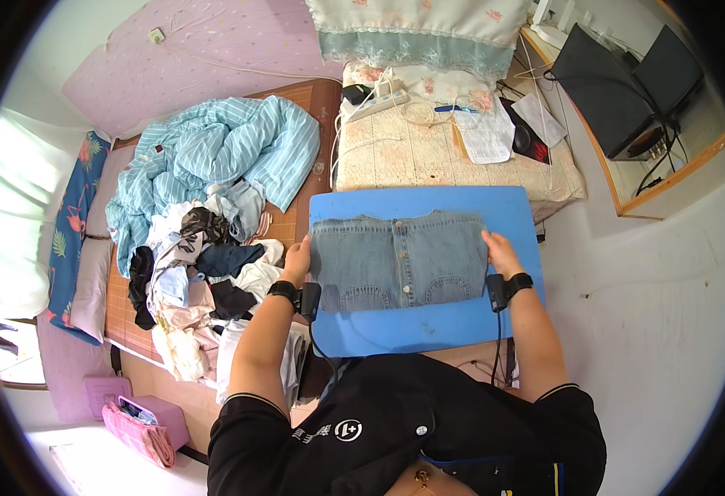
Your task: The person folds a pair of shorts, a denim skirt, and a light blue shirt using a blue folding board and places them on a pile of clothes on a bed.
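Denim garment (354,256): faded blue, flat, button strip (404,264) down its middle | long axis along worktop's (428,332) far edge, strip pointing to near edge | lies from left edge, short of right | left hand (297,261), right hand (504,255) each pinching an end

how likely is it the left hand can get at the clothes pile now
Probably yes: the clothes pile lies just left of the left hand, nothing evident between them, though its grip on the denim garment may need releasing.
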Tool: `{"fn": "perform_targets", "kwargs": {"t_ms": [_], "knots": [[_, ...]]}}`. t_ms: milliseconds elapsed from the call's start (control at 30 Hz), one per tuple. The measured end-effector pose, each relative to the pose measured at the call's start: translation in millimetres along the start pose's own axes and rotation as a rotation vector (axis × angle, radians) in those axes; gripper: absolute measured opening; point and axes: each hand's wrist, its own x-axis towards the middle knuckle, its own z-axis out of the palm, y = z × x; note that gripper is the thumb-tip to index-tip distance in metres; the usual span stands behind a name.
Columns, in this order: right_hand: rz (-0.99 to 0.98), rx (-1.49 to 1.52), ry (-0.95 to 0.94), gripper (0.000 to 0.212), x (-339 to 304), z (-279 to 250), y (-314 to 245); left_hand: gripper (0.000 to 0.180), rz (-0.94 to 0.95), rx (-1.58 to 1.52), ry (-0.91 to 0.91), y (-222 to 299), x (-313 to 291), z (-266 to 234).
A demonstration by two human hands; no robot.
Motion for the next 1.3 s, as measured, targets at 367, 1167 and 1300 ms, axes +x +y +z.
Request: {"fn": "perform_targets", "kwargs": {"t_ms": [367,1167,1300], "knots": [[-0.173,-0.012,0.041,0.025,11.1,-2.9,33.5,0.015,0.332,0.024,-0.032,34.2,-43.1,7.4],[-0.292,0.021,0.01,0.032,-22.9,33.8,30.1,0.024,0.255,0.498,0.084,-1.7,-41.7,8.1],[-0.367,-0.064,0.115,0.031,-14.3,46.1,41.5,0.024,0.34,0.6,0.283,2.6,-36.5,14.7]]}}
